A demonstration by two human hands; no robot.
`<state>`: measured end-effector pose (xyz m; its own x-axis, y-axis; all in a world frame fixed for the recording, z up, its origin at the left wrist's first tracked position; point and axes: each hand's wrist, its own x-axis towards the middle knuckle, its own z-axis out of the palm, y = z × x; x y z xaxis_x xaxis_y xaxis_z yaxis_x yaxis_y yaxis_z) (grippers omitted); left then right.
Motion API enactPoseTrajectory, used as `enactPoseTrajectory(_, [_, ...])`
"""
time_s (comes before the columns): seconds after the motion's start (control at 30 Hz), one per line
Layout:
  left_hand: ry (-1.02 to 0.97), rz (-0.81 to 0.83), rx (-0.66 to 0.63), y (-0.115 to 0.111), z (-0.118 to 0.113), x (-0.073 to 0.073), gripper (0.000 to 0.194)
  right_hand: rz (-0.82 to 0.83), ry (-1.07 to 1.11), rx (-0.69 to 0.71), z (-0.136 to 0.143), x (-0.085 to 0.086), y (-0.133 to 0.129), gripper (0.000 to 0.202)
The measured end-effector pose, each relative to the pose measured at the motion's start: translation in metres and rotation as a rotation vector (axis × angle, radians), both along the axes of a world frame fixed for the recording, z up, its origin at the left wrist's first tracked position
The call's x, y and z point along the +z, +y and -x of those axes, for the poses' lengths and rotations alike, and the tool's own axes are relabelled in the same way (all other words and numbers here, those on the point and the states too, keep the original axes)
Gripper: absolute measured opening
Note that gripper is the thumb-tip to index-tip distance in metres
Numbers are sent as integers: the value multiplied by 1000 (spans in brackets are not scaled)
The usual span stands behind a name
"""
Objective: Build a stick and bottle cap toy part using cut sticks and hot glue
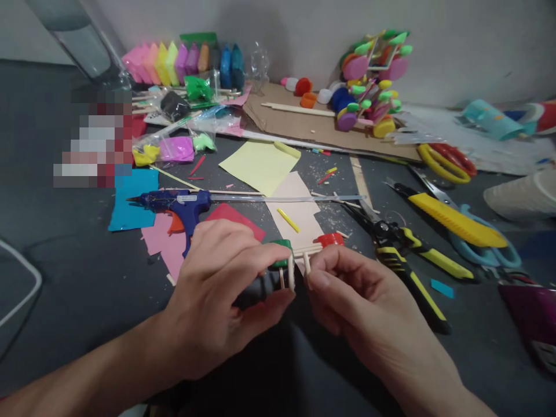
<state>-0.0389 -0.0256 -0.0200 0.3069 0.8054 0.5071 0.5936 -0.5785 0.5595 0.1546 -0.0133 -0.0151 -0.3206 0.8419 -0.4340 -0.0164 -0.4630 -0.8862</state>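
My left hand (217, 278) pinches a small model of thin wooden sticks and bottle caps between thumb and fingers. A green cap (279, 249) and a white disc (291, 273) edge-on are at its left end, near my fingertips. Light sticks (309, 249) run from there towards a red cap (330, 238) on the right. My right hand (365, 289) is closed, thumb against forefinger, on a short wooden stick (307, 265). That stick stands close to the model's long sticks; whether it touches them I cannot tell.
A blue glue gun (195, 201) lies at left with a long glue stick. Yellow-black pliers (391, 243), a yellow utility knife (460, 220) and scissors (447, 165) are at right. Finished cap-and-stick models (369, 87) stand on cardboard (286, 119) behind; a paper cup (523, 194) is far right.
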Motion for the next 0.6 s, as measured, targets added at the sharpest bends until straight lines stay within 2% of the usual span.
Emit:
enactPoseTrajectory(0.37, [63, 19, 46, -1, -3, -1, 18, -17, 28, -26, 3, -9, -7, 33])
enactPoseTrajectory(0.6, [52, 46, 43, 0, -4, -2, 20, -8, 50, -28, 6, -6, -7, 34])
